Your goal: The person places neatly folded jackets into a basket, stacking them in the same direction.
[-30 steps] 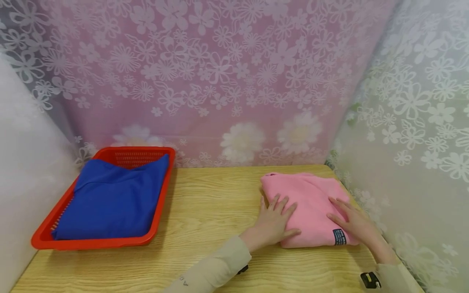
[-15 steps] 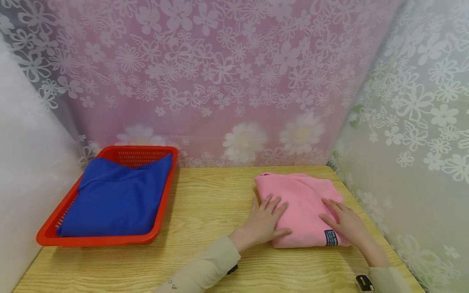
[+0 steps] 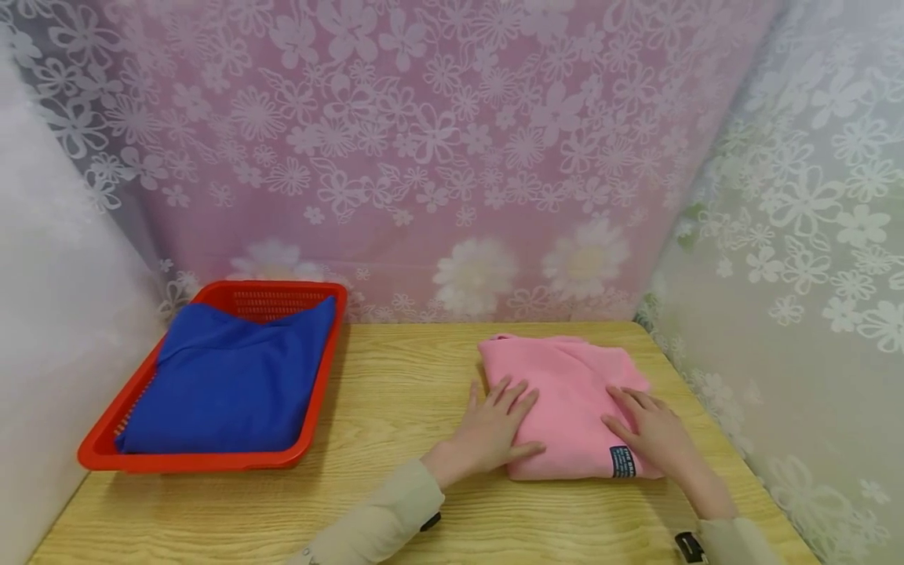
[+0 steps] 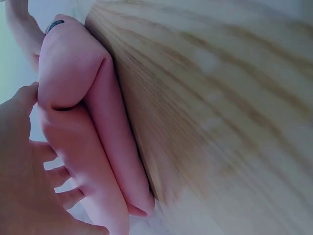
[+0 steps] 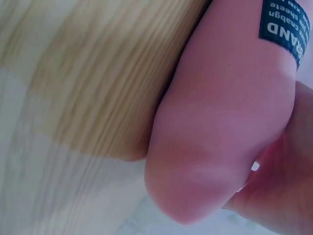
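Observation:
A folded pink garment (image 3: 565,392) lies on the right side of the wooden table (image 3: 410,377), a dark label (image 3: 623,461) with white lettering at its front edge. My left hand (image 3: 489,431) rests with spread fingers on its left side. On its right side lies my right hand (image 3: 655,433), fingers nearly straight. In the left wrist view, the garment (image 4: 83,83) shows stacked folds beside the left hand (image 4: 24,166). The right wrist view shows the garment's rounded side (image 5: 215,117) and part of the right hand (image 5: 283,191); its fingertips are hidden there.
A red plastic basket (image 3: 337,345) stands at the table's left, holding a folded blue cloth (image 3: 226,384). Flower-patterned sheets (image 3: 424,157) enclose the back and sides. A bare wooden stretch lies between basket and garment.
The pink garment has slid left across the table, with both hands moving along on it. The camera view has shifted slightly; the basket stays in place.

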A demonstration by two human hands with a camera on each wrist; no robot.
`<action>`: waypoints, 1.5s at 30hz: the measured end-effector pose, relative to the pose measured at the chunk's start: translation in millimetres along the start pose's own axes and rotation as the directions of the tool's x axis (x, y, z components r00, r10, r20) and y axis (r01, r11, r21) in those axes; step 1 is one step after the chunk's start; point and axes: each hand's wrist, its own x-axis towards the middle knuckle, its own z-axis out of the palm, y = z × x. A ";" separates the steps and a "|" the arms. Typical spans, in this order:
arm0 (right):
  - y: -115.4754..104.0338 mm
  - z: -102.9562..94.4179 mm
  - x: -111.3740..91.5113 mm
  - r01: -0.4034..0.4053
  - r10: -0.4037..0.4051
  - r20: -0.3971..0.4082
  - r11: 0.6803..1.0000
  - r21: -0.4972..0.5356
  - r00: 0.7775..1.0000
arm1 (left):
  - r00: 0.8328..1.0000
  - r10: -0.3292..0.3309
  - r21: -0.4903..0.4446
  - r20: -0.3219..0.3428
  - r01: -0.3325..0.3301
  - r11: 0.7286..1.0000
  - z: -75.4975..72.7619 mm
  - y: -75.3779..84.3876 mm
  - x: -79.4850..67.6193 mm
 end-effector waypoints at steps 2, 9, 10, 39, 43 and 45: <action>-5.3 0.4 0.1 -0.002 0.002 -0.004 1.000 -0.001 1.000 | 1.000 0.004 0.002 -0.002 -0.004 1.000 -1.6 -3.0 -3.3; -23.3 0.4 0.9 0.008 -0.007 -0.049 1.000 0.009 0.999 | 1.000 -0.003 -0.016 0.008 0.004 1.000 -6.9 -11.8 -14.1; -25.7 0.1 1.0 0.009 -0.008 -0.052 1.000 0.012 0.999 | 1.000 -0.003 -0.018 0.007 0.003 1.000 -7.7 -12.7 -15.5; -87.5 7.8 19.4 0.045 -0.045 -0.030 0.999 -0.006 0.999 | 0.995 -0.068 -0.057 -0.067 0.064 0.996 -18.3 -52.5 -61.1; -94.3 10.5 20.8 0.038 -0.038 -0.018 0.999 -0.003 0.999 | 0.994 -0.077 -0.065 -0.075 0.072 0.995 -20.7 -57.5 -67.1; -97.0 12.5 21.5 0.036 -0.036 -0.024 0.999 0.000 0.999 | 0.994 -0.081 -0.063 -0.073 0.077 0.995 -23.0 -59.6 -69.5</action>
